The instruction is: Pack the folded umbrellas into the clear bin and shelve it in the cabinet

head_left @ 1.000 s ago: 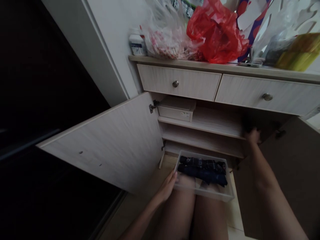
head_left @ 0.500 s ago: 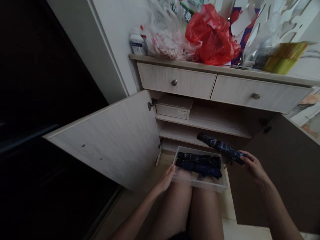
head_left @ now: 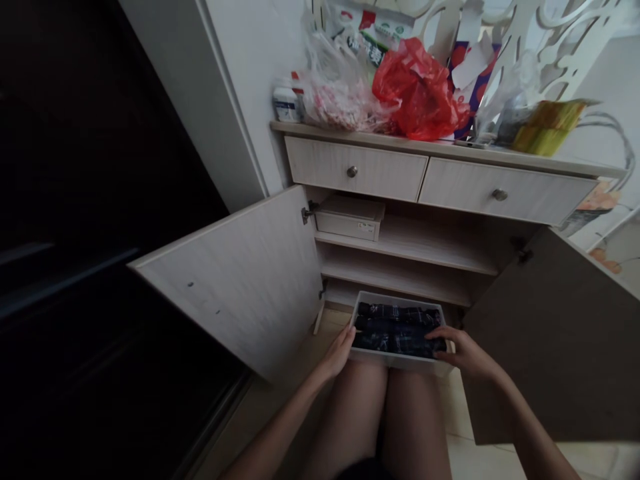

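Navy plaid folded umbrellas (head_left: 397, 330) lie packed side by side, their woven fabric rolled tight, inside a shallow translucent white plastic tray (head_left: 400, 297). We see the tray low in front of the open cabinet, at the person's bare knees (head_left: 380, 413); whether it rests on them we cannot tell.

We note the left hand (head_left: 340, 352) at the tray's near left corner, its fingers (head_left: 347, 340) curled against the plastic wall and apparently holding it. The right hand (head_left: 463, 352) lies across the umbrellas' right end, with its fingers (head_left: 437, 340) spread and extended, pressing on the fabric without any visible grip.

Against the earlier frame, we find the right hand lower: no umbrella hangs in it above the tray, and the tray's contents look fuller.

Behind the hands stands a pale wood-grain laminate cabinet (head_left: 400, 157) with both lower doors swung wide; the left door (head_left: 235, 280) catches light, and the right door (head_left: 545, 333) is in shade. Two drawers above carry round metal knobs. On the upper shelf sits a white lidded box (head_left: 350, 217).

Along the cabinet top we record a white bottle (head_left: 286, 103), a clear plastic bag with pink print (head_left: 340, 100), a crumpled red plastic bag (head_left: 417, 93) and a yellow-green packet (head_left: 545, 130).
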Demonstrator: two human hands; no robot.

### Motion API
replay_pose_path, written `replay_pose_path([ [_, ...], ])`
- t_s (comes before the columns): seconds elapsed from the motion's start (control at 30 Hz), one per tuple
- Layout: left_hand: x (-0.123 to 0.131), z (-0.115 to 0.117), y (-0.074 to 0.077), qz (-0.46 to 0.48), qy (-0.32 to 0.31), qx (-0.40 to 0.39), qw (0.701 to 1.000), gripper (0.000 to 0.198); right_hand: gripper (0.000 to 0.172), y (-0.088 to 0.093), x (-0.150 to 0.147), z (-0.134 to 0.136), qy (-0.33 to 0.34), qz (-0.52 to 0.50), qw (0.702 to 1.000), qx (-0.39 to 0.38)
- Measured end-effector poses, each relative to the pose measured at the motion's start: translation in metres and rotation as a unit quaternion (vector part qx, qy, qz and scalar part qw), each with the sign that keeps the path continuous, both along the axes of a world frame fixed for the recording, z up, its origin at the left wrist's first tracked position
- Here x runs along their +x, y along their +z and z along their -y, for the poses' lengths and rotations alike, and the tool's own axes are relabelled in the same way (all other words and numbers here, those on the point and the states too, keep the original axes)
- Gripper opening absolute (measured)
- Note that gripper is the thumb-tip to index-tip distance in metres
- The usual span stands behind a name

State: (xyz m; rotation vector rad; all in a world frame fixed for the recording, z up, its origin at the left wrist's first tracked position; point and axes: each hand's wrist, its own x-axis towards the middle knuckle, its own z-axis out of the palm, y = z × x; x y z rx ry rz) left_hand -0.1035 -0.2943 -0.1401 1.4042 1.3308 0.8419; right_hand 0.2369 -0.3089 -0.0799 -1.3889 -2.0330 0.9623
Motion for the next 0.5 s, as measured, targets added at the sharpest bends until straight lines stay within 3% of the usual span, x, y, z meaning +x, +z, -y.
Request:
replay_pose_path([
  [0.17, -0.001, -0.001, 0.0, -0.018, -0.001, -0.008, 1.0, 0.104, 0.035, -0.01, -0.004, -0.007, 0.037, 0.17, 0.984, 0.042],
  [0.27, -0.002, 0.0, 0.002, -0.027, -0.013, -0.001, 1.0, 0.101, 0.025, -0.018, 0.003, -0.01, 0.028, 0.115, 0.991, 0.067],
  [0.33, -0.003, 0.001, 0.003, -0.032, -0.016, 0.001, 0.999, 0.101, 0.041, -0.027, 0.009, -0.009, -0.082, 0.014, 0.992, 0.098],
  [0.4, -0.004, 0.0, 0.004, -0.032, -0.017, 0.006, 0.999, 0.1, 0.062, -0.041, 0.01, -0.008, -0.244, -0.082, 0.962, 0.089],
  [0.43, -0.004, 0.0, 0.005, -0.032, -0.017, 0.008, 0.999, 0.099, 0.068, -0.049, 0.009, -0.006, -0.296, -0.125, 0.946, 0.054],
  [0.5, -0.004, -0.001, 0.006, -0.037, -0.013, 0.006, 0.999, 0.095, 0.074, -0.065, 0.002, -0.003, -0.32, -0.207, 0.923, -0.047],
])
